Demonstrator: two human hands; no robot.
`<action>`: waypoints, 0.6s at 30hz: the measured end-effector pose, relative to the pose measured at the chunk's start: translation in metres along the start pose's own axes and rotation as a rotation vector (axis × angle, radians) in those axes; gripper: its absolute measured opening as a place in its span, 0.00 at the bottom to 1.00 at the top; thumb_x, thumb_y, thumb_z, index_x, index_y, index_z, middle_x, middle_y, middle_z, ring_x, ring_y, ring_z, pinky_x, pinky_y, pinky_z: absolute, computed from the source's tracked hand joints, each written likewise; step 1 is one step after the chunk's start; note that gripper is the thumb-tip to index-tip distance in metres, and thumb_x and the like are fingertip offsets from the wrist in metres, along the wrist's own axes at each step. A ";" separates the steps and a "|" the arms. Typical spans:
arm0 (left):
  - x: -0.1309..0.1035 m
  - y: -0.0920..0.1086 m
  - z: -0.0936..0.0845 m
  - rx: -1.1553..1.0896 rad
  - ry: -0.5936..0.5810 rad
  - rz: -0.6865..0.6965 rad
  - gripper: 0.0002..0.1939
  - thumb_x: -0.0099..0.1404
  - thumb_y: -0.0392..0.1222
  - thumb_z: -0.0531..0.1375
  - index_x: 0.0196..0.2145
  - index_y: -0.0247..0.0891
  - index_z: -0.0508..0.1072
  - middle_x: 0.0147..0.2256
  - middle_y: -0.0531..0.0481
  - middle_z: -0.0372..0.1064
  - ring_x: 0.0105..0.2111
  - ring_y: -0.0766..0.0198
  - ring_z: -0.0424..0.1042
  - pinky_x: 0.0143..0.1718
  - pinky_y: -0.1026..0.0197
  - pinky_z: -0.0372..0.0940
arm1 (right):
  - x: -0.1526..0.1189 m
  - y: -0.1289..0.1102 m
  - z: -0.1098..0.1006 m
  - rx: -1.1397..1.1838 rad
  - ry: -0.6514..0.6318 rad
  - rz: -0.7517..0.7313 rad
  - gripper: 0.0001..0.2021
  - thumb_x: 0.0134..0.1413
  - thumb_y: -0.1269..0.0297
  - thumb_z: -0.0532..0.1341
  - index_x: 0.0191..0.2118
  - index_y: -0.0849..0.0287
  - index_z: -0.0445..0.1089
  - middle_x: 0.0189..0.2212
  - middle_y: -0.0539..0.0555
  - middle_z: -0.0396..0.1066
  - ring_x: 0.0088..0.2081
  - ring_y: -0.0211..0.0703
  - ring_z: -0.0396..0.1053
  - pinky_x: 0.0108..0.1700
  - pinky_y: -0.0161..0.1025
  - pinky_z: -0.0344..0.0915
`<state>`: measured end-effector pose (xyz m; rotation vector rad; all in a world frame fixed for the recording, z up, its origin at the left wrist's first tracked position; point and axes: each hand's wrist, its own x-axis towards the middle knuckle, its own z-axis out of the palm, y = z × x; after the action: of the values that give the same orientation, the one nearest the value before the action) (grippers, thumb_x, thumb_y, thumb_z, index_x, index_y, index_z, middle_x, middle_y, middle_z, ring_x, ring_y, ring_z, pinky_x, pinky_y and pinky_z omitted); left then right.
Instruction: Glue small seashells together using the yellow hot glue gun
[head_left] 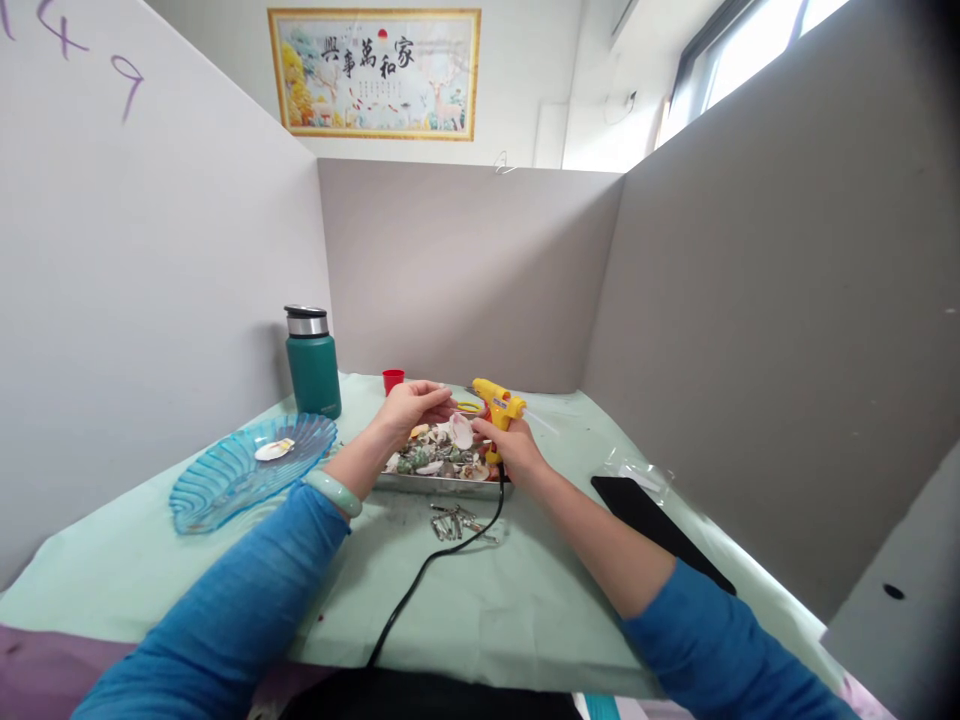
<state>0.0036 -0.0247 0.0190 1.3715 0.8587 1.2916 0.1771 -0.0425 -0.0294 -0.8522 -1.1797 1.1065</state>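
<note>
My right hand [514, 447] is wrapped round the handle of a yellow hot glue gun [499, 400], whose nozzle points left and a clear glue stick juts from its back. A pale pinkish seashell [460, 431] lies right by that hand's fingertips; whether they touch it I cannot tell. Above the left part of a metal tray [442, 486] full of shells, my left hand [418, 403] has its fingers stretched to the right, with nothing visible in them. Beyond the fingertips, yellow scissor-like handles [470, 407] show in part.
A blue shell-shaped dish [225, 480] holds a white shell [274, 450]. Behind it stands a green bottle [313, 370], with a red cup [393, 381] farther back. Small metal clips [454, 522] and the gun's black cord [431, 562] lie in front. A black strip [660, 530] rests at right.
</note>
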 end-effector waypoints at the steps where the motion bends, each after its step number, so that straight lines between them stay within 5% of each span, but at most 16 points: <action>1: 0.000 0.000 0.001 0.007 0.020 0.022 0.17 0.46 0.46 0.71 0.28 0.30 0.74 0.26 0.44 0.75 0.24 0.66 0.73 0.27 0.65 0.68 | 0.001 0.001 0.000 -0.009 0.006 -0.008 0.18 0.35 0.61 0.69 0.35 0.59 0.66 0.25 0.48 0.69 0.27 0.36 0.68 0.24 0.31 0.62; 8: 0.000 0.001 0.003 0.041 0.166 0.058 0.17 0.46 0.43 0.71 0.26 0.31 0.70 0.24 0.46 0.74 0.23 0.64 0.74 0.26 0.64 0.68 | 0.001 0.003 -0.003 -0.098 -0.041 -0.067 0.19 0.36 0.59 0.69 0.37 0.58 0.68 0.30 0.49 0.71 0.32 0.40 0.71 0.27 0.33 0.66; 18: 0.000 -0.001 0.003 -0.062 0.163 -0.065 0.14 0.48 0.38 0.70 0.25 0.31 0.69 0.22 0.45 0.73 0.23 0.64 0.74 0.27 0.65 0.69 | -0.003 -0.001 -0.001 -0.138 -0.041 -0.059 0.17 0.35 0.62 0.68 0.35 0.59 0.69 0.27 0.49 0.71 0.28 0.38 0.68 0.28 0.34 0.64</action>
<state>0.0068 -0.0246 0.0179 1.1923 0.9576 1.3820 0.1785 -0.0454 -0.0296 -0.8980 -1.3196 1.0077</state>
